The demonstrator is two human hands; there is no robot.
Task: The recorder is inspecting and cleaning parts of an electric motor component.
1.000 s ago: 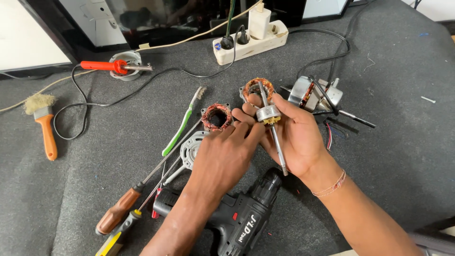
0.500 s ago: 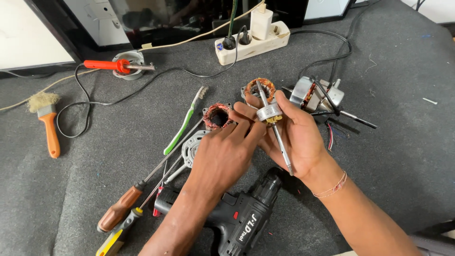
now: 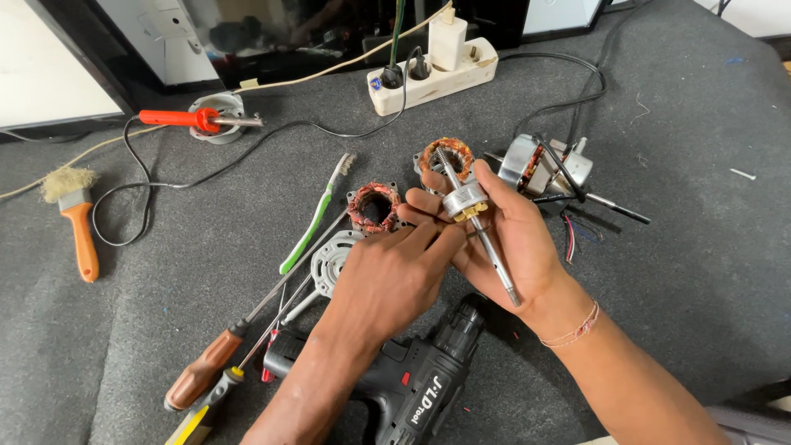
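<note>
My right hand (image 3: 515, 239) holds a motor rotor (image 3: 466, 200), a small silver cylinder on a long steel shaft that lies across the palm. My left hand (image 3: 387, 276) reaches in from the left, its fingertips pinching at the rotor's lower end. Just beyond the hands, two copper-wound stators rest on the grey mat: one (image 3: 373, 206) by my left fingers, the other (image 3: 443, 153) behind the shaft tip. A silver motor end cover (image 3: 334, 257) lies partly hidden under my left hand.
A black cordless drill (image 3: 412, 379) lies below my wrists. Screwdrivers (image 3: 239, 346) and a green toothbrush (image 3: 317, 216) lie to the left, an orange-handled brush (image 3: 76, 222) far left. A soldering iron (image 3: 189, 119), a white power strip (image 3: 432, 70) and a wired motor housing (image 3: 544, 169) sit behind.
Both hands with the rotor have shifted slightly; my left fingertips have closed in on the rotor's lower end. Nothing on the mat has moved.
</note>
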